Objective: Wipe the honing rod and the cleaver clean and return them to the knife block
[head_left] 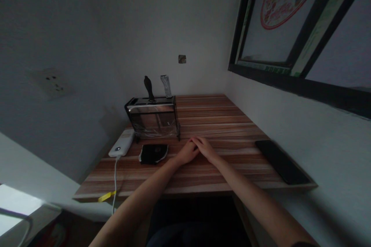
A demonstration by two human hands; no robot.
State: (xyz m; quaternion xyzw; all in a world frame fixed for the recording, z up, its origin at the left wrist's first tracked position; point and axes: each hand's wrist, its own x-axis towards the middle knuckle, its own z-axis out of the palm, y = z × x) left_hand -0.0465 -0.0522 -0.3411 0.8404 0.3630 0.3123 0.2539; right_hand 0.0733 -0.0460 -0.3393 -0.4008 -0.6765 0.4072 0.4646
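Both my hands rest together on the wooden table near its middle. My right hand lies flat with its fingers stretched over my left hand, whose fingers are mostly hidden beneath it. Neither hand visibly holds anything. A small black pouch-like object lies just left of my left hand. Behind it stands a clear knife block with a dark handle and a pale handle sticking up.
A white power bank with a white cable lies at the table's left edge. A black phone-like slab lies at the right edge by the wall. A dark-framed window is on the right; a wall socket is at left.
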